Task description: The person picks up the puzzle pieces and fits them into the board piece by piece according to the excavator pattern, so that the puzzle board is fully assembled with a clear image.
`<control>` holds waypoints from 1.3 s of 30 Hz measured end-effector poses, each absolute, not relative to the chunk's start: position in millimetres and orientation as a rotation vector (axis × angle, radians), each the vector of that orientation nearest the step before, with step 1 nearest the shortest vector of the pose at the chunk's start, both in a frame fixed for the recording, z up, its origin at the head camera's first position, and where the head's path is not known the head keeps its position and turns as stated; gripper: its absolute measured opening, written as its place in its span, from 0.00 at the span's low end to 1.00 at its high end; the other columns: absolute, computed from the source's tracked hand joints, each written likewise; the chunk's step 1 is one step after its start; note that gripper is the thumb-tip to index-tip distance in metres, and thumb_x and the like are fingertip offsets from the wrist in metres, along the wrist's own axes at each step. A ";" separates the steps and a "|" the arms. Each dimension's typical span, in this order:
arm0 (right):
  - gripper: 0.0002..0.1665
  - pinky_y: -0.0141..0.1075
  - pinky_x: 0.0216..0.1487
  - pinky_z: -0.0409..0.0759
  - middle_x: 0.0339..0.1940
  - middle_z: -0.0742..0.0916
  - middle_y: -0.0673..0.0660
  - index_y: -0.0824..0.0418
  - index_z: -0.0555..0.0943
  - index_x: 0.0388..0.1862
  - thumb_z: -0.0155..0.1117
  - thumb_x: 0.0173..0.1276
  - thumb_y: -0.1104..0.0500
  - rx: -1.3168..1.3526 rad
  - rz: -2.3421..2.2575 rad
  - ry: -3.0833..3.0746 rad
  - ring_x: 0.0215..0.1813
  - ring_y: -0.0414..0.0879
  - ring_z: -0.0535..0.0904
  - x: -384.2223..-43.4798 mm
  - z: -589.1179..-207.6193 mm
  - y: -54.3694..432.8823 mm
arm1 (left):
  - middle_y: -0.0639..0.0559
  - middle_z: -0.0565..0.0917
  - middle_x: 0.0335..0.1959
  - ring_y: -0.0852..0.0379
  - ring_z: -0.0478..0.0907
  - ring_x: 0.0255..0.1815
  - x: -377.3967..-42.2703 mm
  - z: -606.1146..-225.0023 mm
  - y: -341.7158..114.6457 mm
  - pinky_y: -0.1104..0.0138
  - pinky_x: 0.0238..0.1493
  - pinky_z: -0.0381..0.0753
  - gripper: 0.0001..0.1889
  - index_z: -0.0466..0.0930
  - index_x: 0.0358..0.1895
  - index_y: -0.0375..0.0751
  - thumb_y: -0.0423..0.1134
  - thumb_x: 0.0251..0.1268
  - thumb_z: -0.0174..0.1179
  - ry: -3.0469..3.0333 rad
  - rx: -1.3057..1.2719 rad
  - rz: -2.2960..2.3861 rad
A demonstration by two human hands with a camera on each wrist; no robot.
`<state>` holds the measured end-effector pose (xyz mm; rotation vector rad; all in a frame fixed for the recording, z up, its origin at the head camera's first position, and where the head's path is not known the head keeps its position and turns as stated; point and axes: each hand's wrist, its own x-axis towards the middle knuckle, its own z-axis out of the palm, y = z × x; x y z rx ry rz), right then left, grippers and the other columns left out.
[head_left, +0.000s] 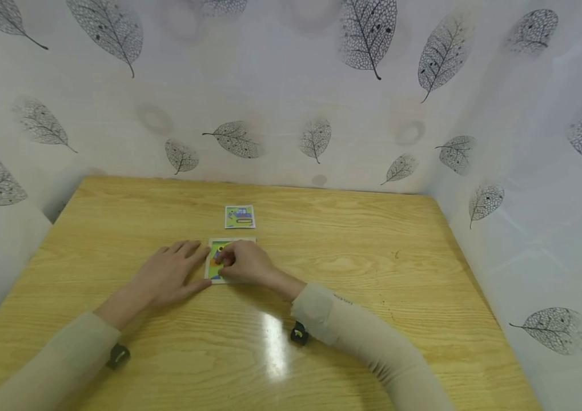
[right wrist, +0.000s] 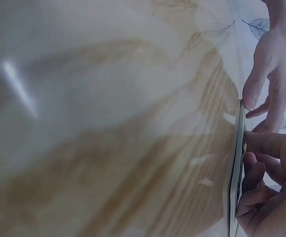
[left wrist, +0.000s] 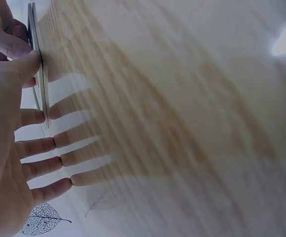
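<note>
A small square picture board (head_left: 232, 240) with a pale frame lies flat on the table, showing green, yellow, orange and blue. My left hand (head_left: 169, 274) rests at its left side, fingers spread and nearly straight, the thumb and index finger touching its edge. Over the board, my right hand (head_left: 249, 261) has its fingers bent and its fingertips down at the picture. It covers much of the board, and whether a piece is between the fingertips is hidden. In the right wrist view, the right thumb (right wrist: 264, 143) touches the board's face.
Behind the board lies a square card (head_left: 240, 217) with a blue digger on green. The wooden table (head_left: 362, 257) is glossy and reflects light. A white curtain (head_left: 280, 85) printed with dark leaves hangs along the back and sides. Dark straps (head_left: 299, 333) show under the sleeves.
</note>
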<state>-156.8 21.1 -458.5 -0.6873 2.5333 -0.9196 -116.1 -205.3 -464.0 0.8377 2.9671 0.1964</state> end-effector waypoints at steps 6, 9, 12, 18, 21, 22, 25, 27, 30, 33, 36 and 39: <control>0.12 0.23 0.27 0.72 0.28 0.88 0.43 0.54 0.92 0.49 0.74 0.68 0.59 -0.700 -0.908 2.499 0.26 0.32 0.74 -157.3 -457.5 21.8 | 0.33 0.74 0.76 0.30 0.72 0.75 -115.7 -463.2 -204.8 0.32 0.68 0.77 0.39 0.70 0.78 0.42 0.65 0.75 0.57 2.968 0.837 0.204; 0.13 0.22 0.26 0.72 0.28 0.88 0.44 0.54 0.92 0.50 0.74 0.68 0.60 -0.707 -0.901 2.492 0.25 0.32 0.74 -157.9 -457.2 21.9 | 0.33 0.74 0.75 0.30 0.73 0.75 -115.4 -462.4 -204.7 0.32 0.68 0.78 0.39 0.70 0.78 0.42 0.65 0.75 0.58 2.968 0.840 0.199; 0.13 0.22 0.26 0.72 0.28 0.88 0.43 0.54 0.92 0.50 0.75 0.67 0.60 -0.712 -0.881 2.498 0.25 0.32 0.74 -158.0 -456.9 21.2 | 0.33 0.74 0.75 0.31 0.73 0.74 -114.8 -462.1 -204.8 0.33 0.68 0.78 0.39 0.70 0.78 0.42 0.64 0.75 0.58 2.971 0.841 0.195; 0.13 0.22 0.26 0.72 0.29 0.88 0.43 0.53 0.92 0.51 0.75 0.67 0.59 -0.721 -0.878 2.487 0.26 0.32 0.73 -157.7 -456.5 21.8 | 0.33 0.74 0.76 0.31 0.73 0.74 -114.1 -462.8 -205.1 0.33 0.68 0.77 0.39 0.70 0.78 0.42 0.65 0.75 0.58 2.978 0.840 0.197; 0.14 0.23 0.30 0.75 0.31 0.88 0.45 0.54 0.92 0.51 0.74 0.67 0.60 -0.723 -0.931 2.453 0.28 0.33 0.75 -157.8 -455.7 26.0 | 0.33 0.73 0.76 0.31 0.72 0.75 -114.3 -463.4 -205.4 0.32 0.68 0.77 0.40 0.69 0.79 0.42 0.65 0.75 0.57 2.974 0.833 0.196; 0.14 0.23 0.31 0.76 0.32 0.89 0.46 0.55 0.92 0.52 0.74 0.68 0.60 -0.722 -0.959 2.436 0.30 0.33 0.76 -158.0 -455.1 28.3 | 0.33 0.73 0.77 0.31 0.72 0.75 -114.6 -463.7 -205.5 0.32 0.69 0.77 0.40 0.69 0.79 0.42 0.65 0.75 0.57 2.972 0.831 0.195; 0.14 0.23 0.37 0.80 0.35 0.90 0.48 0.57 0.91 0.53 0.75 0.69 0.61 -0.712 -1.030 2.395 0.34 0.33 0.79 -159.0 -453.7 36.9 | 0.33 0.72 0.77 0.31 0.71 0.76 -115.6 -464.7 -205.6 0.32 0.69 0.76 0.40 0.68 0.80 0.43 0.66 0.75 0.57 2.964 0.821 0.188; 0.15 0.23 0.39 0.81 0.37 0.91 0.49 0.58 0.90 0.55 0.75 0.70 0.61 -0.713 -1.052 2.384 0.36 0.34 0.81 -160.0 -452.6 43.8 | 0.33 0.72 0.77 0.31 0.71 0.76 -116.3 -464.8 -205.3 0.31 0.69 0.75 0.40 0.68 0.80 0.42 0.66 0.75 0.56 2.960 0.821 0.186; 0.15 0.24 0.37 0.79 0.38 0.91 0.51 0.59 0.90 0.55 0.75 0.70 0.61 -0.725 -1.091 2.362 0.37 0.37 0.81 -159.5 -447.7 55.3 | 0.33 0.72 0.77 0.30 0.71 0.76 -117.0 -464.4 -204.8 0.31 0.69 0.75 0.40 0.68 0.79 0.42 0.65 0.75 0.57 2.957 0.820 0.186; 0.16 0.25 0.35 0.78 0.38 0.90 0.51 0.59 0.90 0.55 0.74 0.70 0.61 -0.739 -1.098 2.362 0.39 0.40 0.81 -157.0 -441.9 66.3 | 0.32 0.72 0.77 0.30 0.71 0.76 -117.2 -464.2 -204.5 0.31 0.69 0.76 0.40 0.68 0.79 0.41 0.65 0.74 0.58 2.956 0.818 0.189; 0.15 0.26 0.33 0.79 0.38 0.89 0.51 0.58 0.90 0.55 0.75 0.70 0.60 -0.737 -1.090 2.375 0.39 0.42 0.81 -153.2 -438.7 77.3 | 0.32 0.72 0.76 0.30 0.71 0.75 -117.0 -464.6 -204.9 0.32 0.69 0.76 0.41 0.69 0.79 0.41 0.65 0.74 0.58 2.961 0.818 0.188; 0.16 0.28 0.31 0.80 0.39 0.89 0.51 0.58 0.89 0.55 0.75 0.70 0.59 -0.733 -1.084 2.379 0.32 0.40 0.79 -149.8 -437.6 89.0 | 0.32 0.73 0.76 0.30 0.72 0.75 -116.5 -465.0 -205.0 0.32 0.69 0.76 0.40 0.69 0.79 0.42 0.66 0.75 0.57 2.965 0.822 0.185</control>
